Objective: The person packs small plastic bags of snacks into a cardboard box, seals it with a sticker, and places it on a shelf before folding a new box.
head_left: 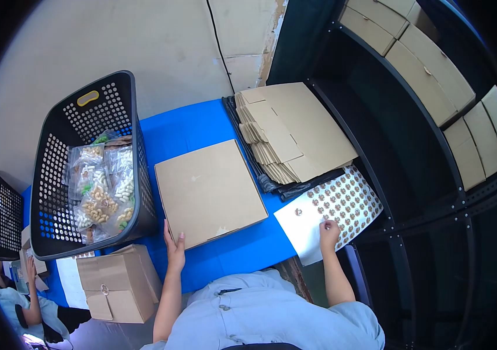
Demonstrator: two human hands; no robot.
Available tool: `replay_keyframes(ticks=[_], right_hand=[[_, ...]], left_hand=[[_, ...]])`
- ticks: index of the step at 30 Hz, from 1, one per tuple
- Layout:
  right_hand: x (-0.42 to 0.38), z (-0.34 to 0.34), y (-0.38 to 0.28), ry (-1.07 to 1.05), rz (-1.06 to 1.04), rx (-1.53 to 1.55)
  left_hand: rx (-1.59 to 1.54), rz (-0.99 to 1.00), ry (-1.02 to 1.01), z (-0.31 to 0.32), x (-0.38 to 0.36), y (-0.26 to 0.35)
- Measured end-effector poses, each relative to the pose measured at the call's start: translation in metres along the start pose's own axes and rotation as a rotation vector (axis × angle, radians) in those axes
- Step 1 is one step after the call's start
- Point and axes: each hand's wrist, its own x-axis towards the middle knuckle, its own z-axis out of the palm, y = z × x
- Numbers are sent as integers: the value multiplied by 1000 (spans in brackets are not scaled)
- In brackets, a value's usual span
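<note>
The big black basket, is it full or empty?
Partly full: clear bags lie inside the basket, with bare perforated wall showing above them.

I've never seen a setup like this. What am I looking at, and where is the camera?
No robot here: one picture, from a camera on a person's head, looking forward and down. The bare hands in front are the wearer's. The left hand touches the near corner of a closed cardboard box; the right hand is at a white sheet with small brown round marks; whether it grips anything is unclear. The blue-covered table also bears folded cardboard and a dark basket of clear bags. Another person works at far left.
</note>
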Motion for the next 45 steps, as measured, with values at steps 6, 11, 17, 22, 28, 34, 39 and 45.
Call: replay_keyframes(ticks=[6,11,17,22,28,34,39,45], right_hand=[[1,21,-5,49,336,612],[-32,5,-134,-228,74,679],[-71,-17,-236,-327,-886,416],[-98,-6,-248,-355,-1042,482],[-112,-4,-252,-588,-451,685],[-130,32,-241,-821,162,1043],[-128,41,-238,-737,335,995],[-138,60,-229,-841,626,1056]], left_hand=[[228,-64,128,3,-6,20],[631,331,327,24,-18,83],[-82,-29,-471,58,-34,140],[-223,-120,-480,69,-39,131],[-429,-186,-308,65,-37,109],[-460,-301,-465,65,-43,96],[-286,-270,-457,62,-40,88],[-4,19,-181,43,15,80]])
